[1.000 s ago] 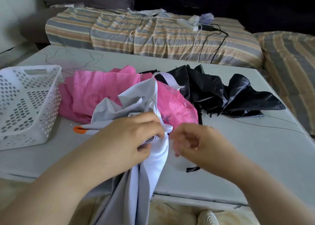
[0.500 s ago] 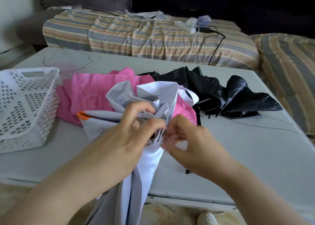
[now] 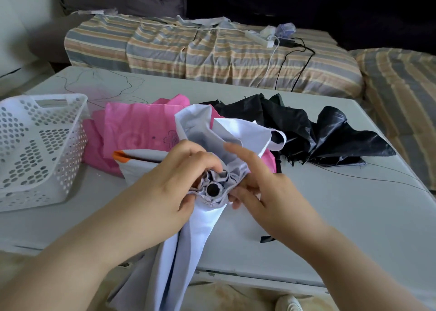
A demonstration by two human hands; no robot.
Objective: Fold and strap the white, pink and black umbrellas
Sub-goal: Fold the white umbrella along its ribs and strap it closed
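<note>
The white umbrella (image 3: 188, 235) lies at the near edge of the tabletop (image 3: 330, 211), its thin, smooth cloth bunched into soft pleats around a round black cap (image 3: 213, 189) at the crown. From that cap the fabric fans away in loose, pale grey-white folds, and a long panel hangs down over the tabletop's near edge. A narrow white strap loop (image 3: 278, 141) sticks out just beyond the cap, and an orange tip (image 3: 120, 157) shows to the left of it.

The left hand (image 3: 174, 188) grips the gathered cloth just left of the cap, fingers curled round the bundle. The right hand (image 3: 264, 192) pinches the pleats on the cap's right side with its lower fingers while the forefinger points out straight.

Behind the white umbrella the pink umbrella (image 3: 136, 131) lies crumpled and matte, with a faint printed pattern. To its right the black umbrella (image 3: 330, 136) sprawls in glossy, pointed folds. A white perforated plastic basket (image 3: 35, 150) stands left of the pink one.
</note>
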